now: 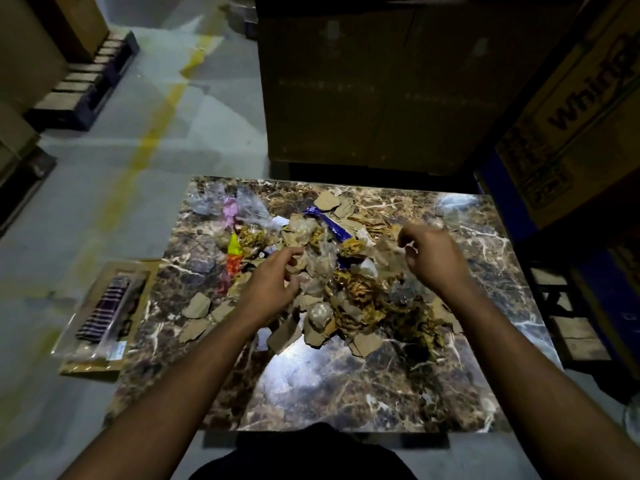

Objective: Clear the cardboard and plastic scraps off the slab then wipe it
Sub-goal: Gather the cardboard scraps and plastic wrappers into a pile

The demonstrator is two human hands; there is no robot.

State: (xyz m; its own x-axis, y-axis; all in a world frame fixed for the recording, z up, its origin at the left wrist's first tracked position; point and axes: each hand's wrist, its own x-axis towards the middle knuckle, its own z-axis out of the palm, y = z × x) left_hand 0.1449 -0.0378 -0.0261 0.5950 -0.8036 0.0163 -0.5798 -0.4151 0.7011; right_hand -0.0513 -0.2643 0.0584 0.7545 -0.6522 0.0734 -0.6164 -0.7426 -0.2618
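A brown marble slab (346, 386) with white veins lies in front of me. A heap of torn cardboard scraps (349, 306) covers its middle, mixed with clear plastic (249, 206), a blue wrapper (329, 223) and a yellow-orange wrapper (234, 251). My left hand (273, 278) reaches into the heap's left side. Its fingers are curved and spread, with a cardboard piece between thumb and fingers. My right hand (433, 258) hovers over the heap's right side with its fingers curled. It is blurred, so whether it pinches the thin plastic there is unclear.
A flat packaged item (104, 313) lies on cardboard on the floor, left of the slab. Large cardboard boxes (374, 88) stand behind the slab and at the right (581, 109). Wooden pallets (83, 81) sit at the far left. A yellow line (145, 147) runs along the grey floor.
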